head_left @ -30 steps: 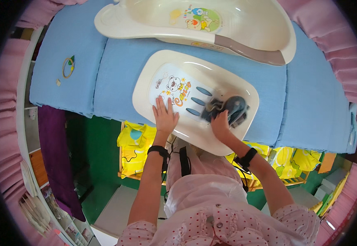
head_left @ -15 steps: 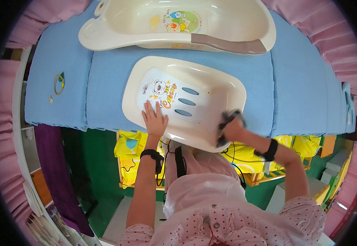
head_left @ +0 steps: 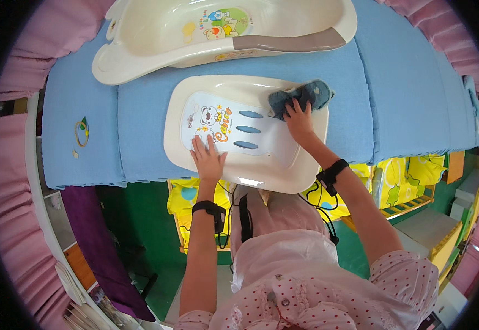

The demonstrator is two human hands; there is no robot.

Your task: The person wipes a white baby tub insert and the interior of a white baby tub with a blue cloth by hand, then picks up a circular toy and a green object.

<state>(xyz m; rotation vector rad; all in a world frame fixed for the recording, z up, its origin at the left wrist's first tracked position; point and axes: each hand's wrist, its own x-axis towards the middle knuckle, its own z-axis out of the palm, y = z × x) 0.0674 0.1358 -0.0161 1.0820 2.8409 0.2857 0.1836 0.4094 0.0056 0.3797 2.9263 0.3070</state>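
Two hands at work: left hand point(head_left: 208, 159) flat, fingers spread, pressing the cream baby bath seat point(head_left: 234, 165) steady on the blue mat point(head_left: 140, 121); right hand point(head_left: 299, 120) closed over the grey-blue cloth point(head_left: 300, 96) at the seat's far right rim (best wiped firmly, seat pinned).

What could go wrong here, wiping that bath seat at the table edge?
1. The bath seat overhangs the near edge of the blue table; a hard push from the right hand on the cloth might tip it.
2. The left hand only lies flat on it, so it may slide.
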